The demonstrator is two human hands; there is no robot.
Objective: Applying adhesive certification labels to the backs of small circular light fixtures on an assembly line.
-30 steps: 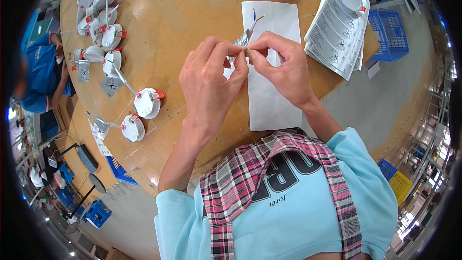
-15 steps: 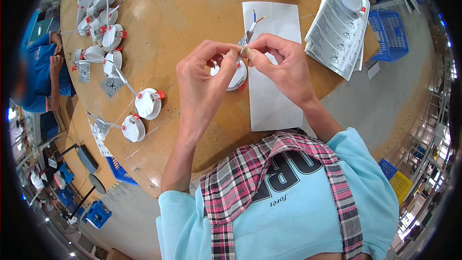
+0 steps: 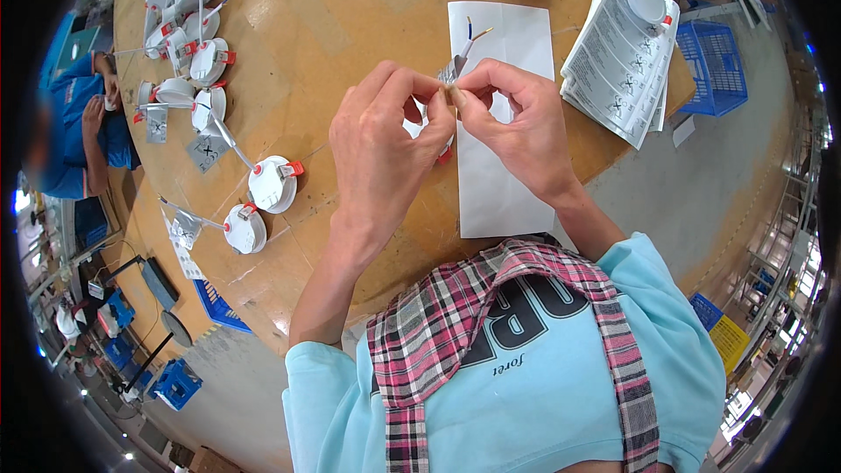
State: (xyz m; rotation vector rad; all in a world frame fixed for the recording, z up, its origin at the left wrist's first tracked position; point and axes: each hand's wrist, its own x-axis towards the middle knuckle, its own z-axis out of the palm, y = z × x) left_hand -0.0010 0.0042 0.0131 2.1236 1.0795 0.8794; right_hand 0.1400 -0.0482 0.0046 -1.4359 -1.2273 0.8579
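My left hand (image 3: 377,144) and my right hand (image 3: 530,140) meet above the table, thumbs and fingertips pinched together. Between them is a silver label (image 3: 451,69), mostly covered by the fingers. It sits by a white cable (image 3: 467,45) with bare wire ends pointing away from me. Under my left hand lies a round white downlight (image 3: 415,129) with red-tipped clips, largely hidden. A blank white paper sheet (image 3: 504,180) lies beneath my right hand.
Several more downlights (image 3: 273,184) with cables line the left of the wooden table (image 3: 350,26). A stack of printed label sheets (image 3: 613,70) bears one downlight (image 3: 646,1) at right. A blue basket (image 3: 714,66) stands beyond. A person in blue (image 3: 79,131) sits at left.
My left hand has shifted slightly right, its fingertips pressed closer to those of my right hand. More of the downlight under it is hidden. The person at left has moved their hands.
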